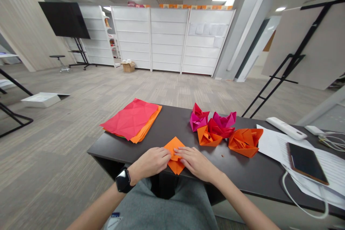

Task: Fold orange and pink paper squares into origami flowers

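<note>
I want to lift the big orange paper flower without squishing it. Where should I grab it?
Probably best to take the big orange paper flower from above, fingers low on its two outer sides near the base. Its points stick up and look thin, so pinching them could bend them. The right side is freer; another orange flower sits close on the left.

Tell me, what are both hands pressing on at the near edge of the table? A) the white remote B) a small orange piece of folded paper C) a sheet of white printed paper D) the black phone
B: the left hand and right hand both rest their fingers on the orange folded paper; the phone and remote lie untouched to the right.
</note>
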A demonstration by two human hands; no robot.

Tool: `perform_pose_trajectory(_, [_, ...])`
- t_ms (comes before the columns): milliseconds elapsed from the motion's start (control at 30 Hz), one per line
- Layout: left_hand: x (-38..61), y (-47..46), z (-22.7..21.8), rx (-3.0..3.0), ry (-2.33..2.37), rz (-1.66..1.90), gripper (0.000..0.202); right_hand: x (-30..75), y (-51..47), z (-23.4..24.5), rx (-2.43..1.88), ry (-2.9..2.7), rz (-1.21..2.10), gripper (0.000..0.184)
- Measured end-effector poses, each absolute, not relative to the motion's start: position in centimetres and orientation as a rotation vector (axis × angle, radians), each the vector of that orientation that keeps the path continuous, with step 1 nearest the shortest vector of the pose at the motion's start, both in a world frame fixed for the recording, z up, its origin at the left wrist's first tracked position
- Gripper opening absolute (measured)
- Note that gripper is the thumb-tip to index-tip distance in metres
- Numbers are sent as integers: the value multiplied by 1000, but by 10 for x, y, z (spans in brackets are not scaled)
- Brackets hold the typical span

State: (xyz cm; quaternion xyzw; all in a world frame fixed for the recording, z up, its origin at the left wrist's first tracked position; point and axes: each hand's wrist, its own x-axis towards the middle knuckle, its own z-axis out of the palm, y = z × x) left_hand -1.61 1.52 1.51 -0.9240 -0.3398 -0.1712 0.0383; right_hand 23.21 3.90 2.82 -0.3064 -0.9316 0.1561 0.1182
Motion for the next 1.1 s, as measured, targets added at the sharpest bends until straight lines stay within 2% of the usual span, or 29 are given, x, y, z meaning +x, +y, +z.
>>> perform_pose_trajectory(67, [-12, 16, 17, -2853, -1212, -581, 15, 228, 42, 27, -960, -2610, 506, 38])
perform_pose_trajectory(200, [-4, 24, 21, -2822, -1672, -917, 17, 221, 53, 19, -1095, -2309, 618, 33])
perform_pose_trajectory(333, [0, 38, 23, -2791, -1907, -1108, 16, 215, 65, 10, -1181, -2150, 625, 28])
perform_pose_trajectory(567, [7, 52, 18, -2748, -1986, -1110, 17, 213, 67, 10, -1231, -2081, 537, 28])
perform_pose_trajectory(667, [9, 54, 16, -2716, -1989, -1080, 16, 217, 61, 11, -1142, -2214, 390, 28])
perform_pose_trajectory(800, [11, 55, 12, -2659, -1991, -1019, 14, 221, 56, 7, -1105, -2380, 180, 40])
perform_pose_trajectory(1100, [13, 55, 8, -2602, -1914, -969, 14, 220, 55, 3, -1078, -2476, 122, 45])
